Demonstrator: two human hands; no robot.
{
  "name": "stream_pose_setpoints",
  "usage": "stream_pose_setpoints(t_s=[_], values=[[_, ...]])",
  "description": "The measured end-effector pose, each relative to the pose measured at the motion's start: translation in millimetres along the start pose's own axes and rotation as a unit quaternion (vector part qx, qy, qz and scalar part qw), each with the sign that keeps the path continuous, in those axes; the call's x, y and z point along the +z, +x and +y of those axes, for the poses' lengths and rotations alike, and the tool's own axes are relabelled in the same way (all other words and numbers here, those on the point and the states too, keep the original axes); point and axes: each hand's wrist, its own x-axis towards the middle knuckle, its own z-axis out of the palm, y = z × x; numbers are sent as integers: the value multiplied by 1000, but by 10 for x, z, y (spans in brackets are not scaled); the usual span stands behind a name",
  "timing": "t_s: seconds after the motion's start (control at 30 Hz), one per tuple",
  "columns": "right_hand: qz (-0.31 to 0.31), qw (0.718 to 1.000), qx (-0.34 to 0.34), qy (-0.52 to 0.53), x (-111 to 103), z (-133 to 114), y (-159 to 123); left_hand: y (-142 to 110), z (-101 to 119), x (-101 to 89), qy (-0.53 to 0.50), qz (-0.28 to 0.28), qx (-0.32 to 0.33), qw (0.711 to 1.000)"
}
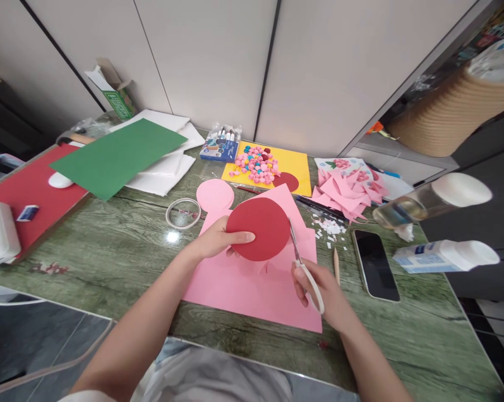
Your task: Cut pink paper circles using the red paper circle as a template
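Note:
My left hand (218, 240) pinches the left edge of a dark red paper disc (259, 228) and holds it just above a large pink paper sheet (252, 285). My right hand (319, 287) is closed on white-handled scissors (304, 262), whose blades point up at the disc's right edge. A cut pink paper circle (215, 194) lies on the table behind the disc.
On the green wood-grain table (122, 251) lie a tape roll (182, 213), a phone (375, 262), a pencil (336, 263), two white-capped bottles (445, 255), a pile of pink paper scraps (348, 192), a yellow sheet with small beads (258, 162), a green sheet (118, 153) and a red board (25, 190).

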Motion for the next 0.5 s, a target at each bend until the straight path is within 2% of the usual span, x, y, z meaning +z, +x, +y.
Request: stream_pose_setpoints(t_s=[0.5], values=[[-18, 1000, 25, 3, -72, -25, -13, -18, 17, -95, 25, -23, -18, 999]])
